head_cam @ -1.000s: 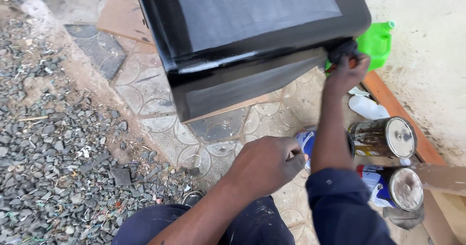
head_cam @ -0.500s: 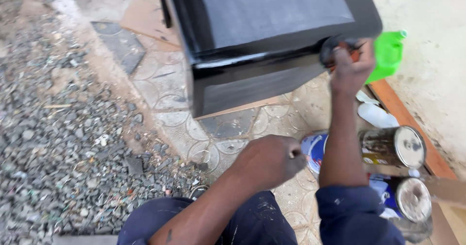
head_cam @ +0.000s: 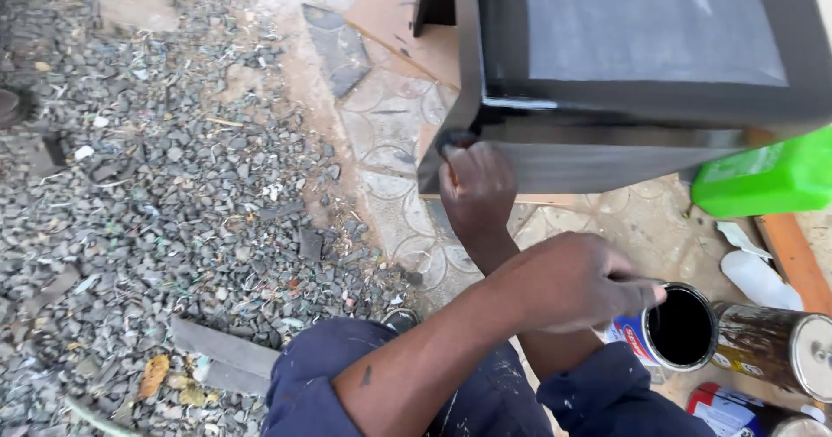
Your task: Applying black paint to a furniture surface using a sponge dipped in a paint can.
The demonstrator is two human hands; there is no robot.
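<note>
Right hand (head_cam: 475,184) shifted to cabinet (head_cam: 641,64) left corner, clamped on rag (head_cam: 454,140) | left hand (head_cam: 581,283) pinching open paint tin (head_cam: 681,327) rim; black inside

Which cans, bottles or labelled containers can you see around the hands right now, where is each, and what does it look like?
Open paint can: by the left hand, round, black inside, red, white and blue label.
Rusty can: right of it, on its side, brown with pale lid.
Third can: bottom right corner, red and white label, partly cut off.
Green jug: right edge, under the black furniture, with a label.
White bottle: lying below the jug.
</note>
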